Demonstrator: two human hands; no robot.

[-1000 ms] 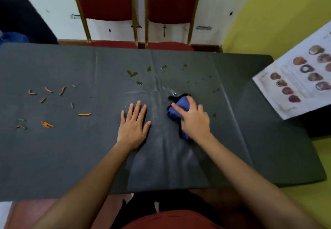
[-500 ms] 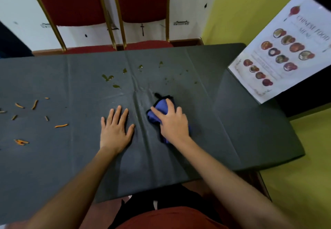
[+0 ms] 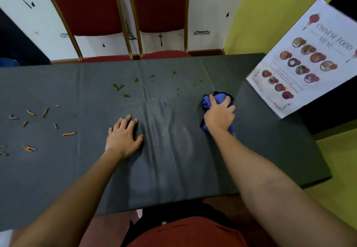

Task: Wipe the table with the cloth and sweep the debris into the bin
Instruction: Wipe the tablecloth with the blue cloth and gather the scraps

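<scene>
Now our right hand (image 3: 219, 114) has swept out from the middle of the table (image 3: 58, 179) to about 3 o'clock, taking the cloth (image 3: 220, 98) with it. Half a second ago that blue wad sat just beside the left hand (image 3: 123, 138); now the two are well apart. The right fingers are curled over the bunched cloth, grasping it and pressing it to the dark cover. The left hand has not shifted: it lies flat at the centre, fingers spread, holding nothing, and we judge it is pinning the cover against the pull of the wipe.

Between the hands a pale damp sheen (image 3: 170, 131) marks ground already wiped, so we reckon the middle strip is done and the wiping only partly along. The green smears (image 3: 118, 87) at 11 to 12 o'clock look untouched, and the orange scraps (image 3: 69, 134) at 9 o'clock lie loose. No bin shows anywhere, so the sweeping is not yet begun.

For room, only a short run of cover is left before the table's edge at 3 o'clock. A menu sheet (image 3: 309, 59) stands off the corner at 2 o'clock, where a wide stroke might catch it. At 12 o'clock the far edge meets two red chairs (image 3: 87, 5); toward 9 o'clock the cover runs long and open.
</scene>
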